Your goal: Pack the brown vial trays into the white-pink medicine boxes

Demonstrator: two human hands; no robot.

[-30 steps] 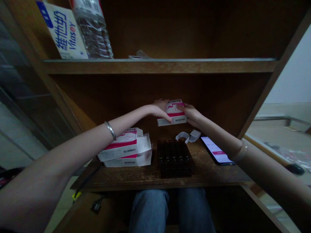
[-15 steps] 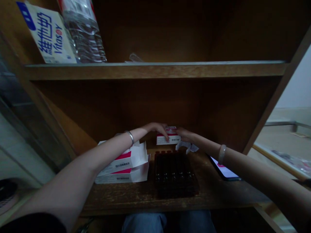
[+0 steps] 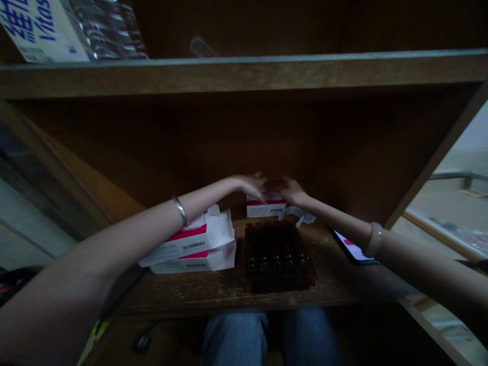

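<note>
Both arms stretch out over the wooden shelf (image 3: 183, 297), hands meeting near the back!
The left hand (image 3: 249, 184) and right hand (image 3: 292, 191) arch half-open over a white-and-pink carton (image 3: 266, 208), just behind the dark ampoule tray (image 3: 278, 256). Gripping or just touching? Can't tell! Opened cartons (image 3: 190, 244) sit to the left, a phone (image 3: 353, 251) to the right.
</note>
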